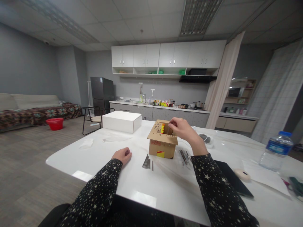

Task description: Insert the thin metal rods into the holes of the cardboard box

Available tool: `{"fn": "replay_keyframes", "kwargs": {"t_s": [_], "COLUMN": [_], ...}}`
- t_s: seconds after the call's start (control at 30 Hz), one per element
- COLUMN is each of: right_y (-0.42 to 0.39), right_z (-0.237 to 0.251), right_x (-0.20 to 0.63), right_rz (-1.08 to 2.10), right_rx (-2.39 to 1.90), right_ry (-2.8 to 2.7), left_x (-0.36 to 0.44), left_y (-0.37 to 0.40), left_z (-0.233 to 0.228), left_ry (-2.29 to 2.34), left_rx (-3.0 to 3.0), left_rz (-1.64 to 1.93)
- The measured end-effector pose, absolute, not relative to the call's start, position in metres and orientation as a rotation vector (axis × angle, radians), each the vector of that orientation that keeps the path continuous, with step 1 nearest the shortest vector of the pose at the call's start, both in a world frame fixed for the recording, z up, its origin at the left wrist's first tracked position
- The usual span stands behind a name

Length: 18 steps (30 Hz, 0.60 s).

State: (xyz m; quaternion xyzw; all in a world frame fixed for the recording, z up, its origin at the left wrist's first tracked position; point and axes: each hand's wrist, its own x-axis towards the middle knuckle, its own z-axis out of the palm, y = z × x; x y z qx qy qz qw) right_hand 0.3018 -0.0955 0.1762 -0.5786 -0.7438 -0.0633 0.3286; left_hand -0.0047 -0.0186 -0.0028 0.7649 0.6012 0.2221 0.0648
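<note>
A small open cardboard box (162,149) stands on the white table, its flaps folded outward. Over its right rim my right hand (181,127) is closed in a pinch; whatever lies between the fingertips is too small to make out. Small dark points dot the box's flaps. My left hand (122,155) rests on the tabletop left of the box, fingers curled in, with nothing visible in them. Between that hand and the box lies a row of long nails (146,162), with a single nail (152,165) beside it. A loose pile of metal nails (184,157) sits right of the box.
A white carton (121,121) stands behind my left hand, near a crumpled tissue (86,143). To the right are a black tablet-like slab (233,178), a pale mouse (241,174), paper and a water bottle (276,151). A chair (94,118) stands beyond the table.
</note>
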Motion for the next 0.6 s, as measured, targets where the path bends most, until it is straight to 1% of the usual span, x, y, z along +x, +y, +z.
{"fn": "replay_keyframes", "kwargs": {"t_s": [0.6], "right_y": [-0.123], "right_z": [0.18], "right_x": [0.269], "right_rz": [0.055], "right_rx": [-1.263], "right_ry": [-2.143], "left_x": [-0.004], "left_y": [-0.02], "left_z": [-0.001], "left_ry": [1.821], "left_rx": [2.329], "left_rz": [0.651]}}
